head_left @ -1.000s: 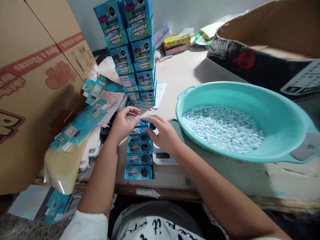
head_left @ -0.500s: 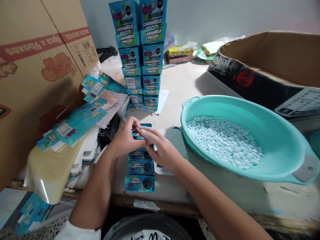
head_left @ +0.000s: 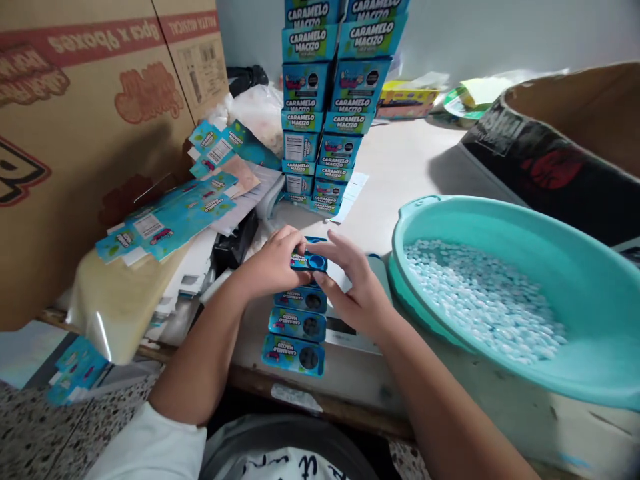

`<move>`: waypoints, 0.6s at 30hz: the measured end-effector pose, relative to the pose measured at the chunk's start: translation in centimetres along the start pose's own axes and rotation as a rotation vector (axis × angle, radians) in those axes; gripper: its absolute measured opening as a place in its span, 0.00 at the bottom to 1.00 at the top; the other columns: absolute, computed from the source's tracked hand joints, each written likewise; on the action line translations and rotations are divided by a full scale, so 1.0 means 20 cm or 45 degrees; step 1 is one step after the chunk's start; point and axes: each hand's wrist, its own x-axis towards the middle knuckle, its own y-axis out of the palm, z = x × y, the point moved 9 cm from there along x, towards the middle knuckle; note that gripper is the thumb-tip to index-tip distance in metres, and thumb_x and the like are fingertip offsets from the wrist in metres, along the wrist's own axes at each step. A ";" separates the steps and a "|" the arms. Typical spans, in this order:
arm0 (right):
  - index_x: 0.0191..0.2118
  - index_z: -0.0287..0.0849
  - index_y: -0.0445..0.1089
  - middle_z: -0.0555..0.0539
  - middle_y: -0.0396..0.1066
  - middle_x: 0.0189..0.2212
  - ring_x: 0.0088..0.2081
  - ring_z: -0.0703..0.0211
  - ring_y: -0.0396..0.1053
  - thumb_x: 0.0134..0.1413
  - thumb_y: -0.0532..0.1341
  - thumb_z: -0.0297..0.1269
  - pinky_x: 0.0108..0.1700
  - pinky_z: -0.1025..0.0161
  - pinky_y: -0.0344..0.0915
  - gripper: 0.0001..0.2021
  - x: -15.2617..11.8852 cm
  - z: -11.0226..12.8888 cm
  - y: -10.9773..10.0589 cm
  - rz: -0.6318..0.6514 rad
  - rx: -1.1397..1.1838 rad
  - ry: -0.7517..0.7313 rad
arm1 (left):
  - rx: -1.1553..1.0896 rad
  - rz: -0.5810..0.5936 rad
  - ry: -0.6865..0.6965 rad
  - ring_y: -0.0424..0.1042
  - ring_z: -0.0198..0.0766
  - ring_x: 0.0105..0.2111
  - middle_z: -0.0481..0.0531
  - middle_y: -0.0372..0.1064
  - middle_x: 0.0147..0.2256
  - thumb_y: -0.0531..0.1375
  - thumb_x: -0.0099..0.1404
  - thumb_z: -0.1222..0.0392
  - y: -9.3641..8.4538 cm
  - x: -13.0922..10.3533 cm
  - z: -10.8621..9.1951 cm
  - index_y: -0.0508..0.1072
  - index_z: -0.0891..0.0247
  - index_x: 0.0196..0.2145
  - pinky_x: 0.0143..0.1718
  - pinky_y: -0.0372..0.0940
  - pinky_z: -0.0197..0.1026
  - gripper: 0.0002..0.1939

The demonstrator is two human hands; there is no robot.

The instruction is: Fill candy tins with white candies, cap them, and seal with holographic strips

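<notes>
From here I see L hand (head_left: 273, 267) pinches a small blue box (head_left: 301, 261) at one end — R hand (head_left: 361, 288), fingers spread, by the other; can't tell if touching. Box's over a row of similar pkgs (head_left: 295, 325) — teal tub (head_left: 580, 280) nearby.

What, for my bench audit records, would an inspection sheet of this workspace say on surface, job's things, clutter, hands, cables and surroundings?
Surface: pale table, front edge worn, a patch of tape on it.
Job's things: small blue box between the hands; row of small boxes nearer the wearer; tub holding pale blue sweets; tall stack of boxes behind.
Clutter: flattened cartons heaped at left; plastic sheet hanging over the edge.
Hands: left hand grips the small blue box; right hand, fingers spread, at its other end, contact unclear.
Cables: nothing seen.
Surroundings: large brown carton left, black box right, plain wall behind.
</notes>
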 end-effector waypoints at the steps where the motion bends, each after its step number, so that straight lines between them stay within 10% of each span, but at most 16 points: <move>1: 0.72 0.55 0.50 0.42 0.71 0.60 0.62 0.50 0.69 0.70 0.54 0.33 0.66 0.43 0.66 0.29 0.00 -0.01 -0.02 -0.054 -0.009 0.022 | 0.009 -0.003 0.000 0.66 0.47 0.48 0.51 0.61 0.43 0.66 0.55 0.60 0.00 0.00 0.00 0.58 0.56 0.33 0.50 0.65 0.48 0.18; 18: 0.61 0.52 0.65 0.40 0.59 0.67 0.70 0.44 0.57 0.60 0.64 0.40 0.67 0.41 0.64 0.24 -0.04 -0.28 0.00 -0.001 0.238 0.607 | -0.019 0.039 0.063 0.64 0.47 0.57 0.52 0.66 0.49 0.64 0.61 0.56 0.01 -0.01 0.00 0.62 0.56 0.35 0.59 0.62 0.50 0.12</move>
